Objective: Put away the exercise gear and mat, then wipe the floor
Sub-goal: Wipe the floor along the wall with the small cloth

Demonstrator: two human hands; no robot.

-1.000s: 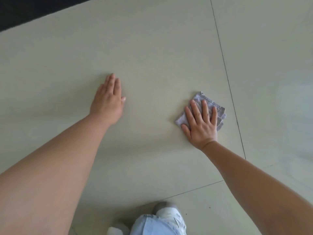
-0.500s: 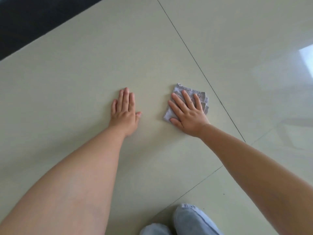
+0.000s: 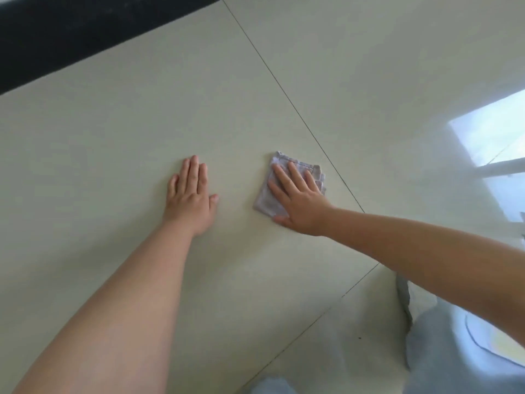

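Two hands and one cloth are on the pale tiled floor (image 3: pixel 113 143). The left hand (image 3: pixel 191 198) lies flat on a tile, fingers straight and together, holding nothing. The right hand (image 3: pixel 295 201) presses the folded grey cloth (image 3: pixel 266 196) with fingers spread flat; the cloth sits just left of one dark grout line (image 3: pixel 298 112). A dark strip (image 3: pixel 71 32) borders the far left. Pale blue fabric (image 3: pixel 443 351), probably trouser legs, is blurred at the lower right. Since half a second ago, the hands have drawn slightly apart and the window glare has grown.
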